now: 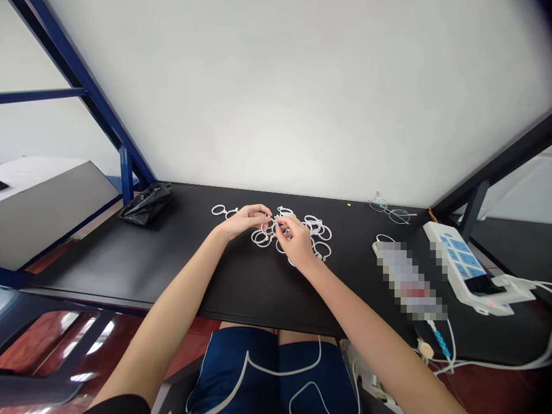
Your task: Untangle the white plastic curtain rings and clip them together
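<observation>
White curtain-type rings [322, 249], each with a small eyelet, lie in a loose pile on the black table [276, 293]. Just over the pile, my left hand [249, 220] pinches a thin white ring with thumb and fingertips. From the other side my right hand [296, 238] closes its fingertips on the same small white spot, so the two hands almost touch. The fingers hide most of the held ring and its exact shape. Left of my left hand, a pair of rings [218, 210] lies apart from the pile.
A black plastic bag [146, 204] rests at the table's left. On the right are eyeglasses [399, 216], a blurred-out phone [407, 279] on a cable, and a white power strip [463, 259] with plugs. A white wall [276, 103] stands behind; blue frame bars [86, 86] slope at left.
</observation>
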`<state>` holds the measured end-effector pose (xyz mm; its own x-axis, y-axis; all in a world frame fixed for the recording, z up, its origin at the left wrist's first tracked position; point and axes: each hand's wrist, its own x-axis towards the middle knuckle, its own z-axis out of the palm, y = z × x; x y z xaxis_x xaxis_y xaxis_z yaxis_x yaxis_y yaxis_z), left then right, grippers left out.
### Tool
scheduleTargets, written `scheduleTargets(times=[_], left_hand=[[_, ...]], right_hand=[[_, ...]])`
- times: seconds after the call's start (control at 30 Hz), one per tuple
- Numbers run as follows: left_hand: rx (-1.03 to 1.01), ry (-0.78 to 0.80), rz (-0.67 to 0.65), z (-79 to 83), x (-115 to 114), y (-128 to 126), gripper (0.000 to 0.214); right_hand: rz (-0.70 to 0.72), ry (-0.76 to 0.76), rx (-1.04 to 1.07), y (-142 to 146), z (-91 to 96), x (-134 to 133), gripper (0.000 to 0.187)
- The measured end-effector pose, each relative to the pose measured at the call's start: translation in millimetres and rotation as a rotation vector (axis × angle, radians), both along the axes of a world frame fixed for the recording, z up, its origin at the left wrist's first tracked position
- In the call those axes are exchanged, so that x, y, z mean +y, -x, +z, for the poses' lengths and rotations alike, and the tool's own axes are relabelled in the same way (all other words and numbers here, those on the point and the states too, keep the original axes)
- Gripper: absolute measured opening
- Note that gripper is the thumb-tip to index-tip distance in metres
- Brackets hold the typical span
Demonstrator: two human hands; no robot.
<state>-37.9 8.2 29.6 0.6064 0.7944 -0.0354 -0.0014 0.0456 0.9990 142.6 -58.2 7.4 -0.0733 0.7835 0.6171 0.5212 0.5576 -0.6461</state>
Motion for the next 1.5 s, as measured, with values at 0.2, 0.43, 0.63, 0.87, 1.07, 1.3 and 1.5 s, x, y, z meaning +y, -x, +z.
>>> scheduleTargets(times=[0.2,0.43,0.63,0.87,1.07,1.3,1.5], left_hand=[[-0.020,-0.003,0.049,-5.1,4.2,1.0,0.031],[-0.031,-0.015,0.062,-6.9,6.2,2.7,0.032],[-0.068,0.037,0.128,-10.6,9.4,2.2,0.034],[-0.078,0.106,0.233,-12.4,12.3,2.7,0.037],[-0.077,0.114,0.228,-14.3,13.8,4.0,0.037],[-0.069,0.112,0.223,-14.5,14.1,3.8,0.039],[-0.065,0.104,0.240,-13.7,13.8,4.4,0.039]], right_hand=[[0.027,0.008,0.021,0.8,2.4,-1.5,0.012],[0.036,0.013,0.002,1.6,3.1,-2.3,0.012],[0.034,-0.001,-0.045,0.8,3.3,-2.0,0.018],[0.040,0.016,-0.058,1.0,0.8,-2.2,0.017],[0.061,0.005,-0.056,0.8,-0.2,-1.5,0.016],[0.081,0.014,-0.042,1.1,0.0,-1.7,0.016],[0.080,-0.001,-0.042,1.9,1.7,-2.7,0.018]])
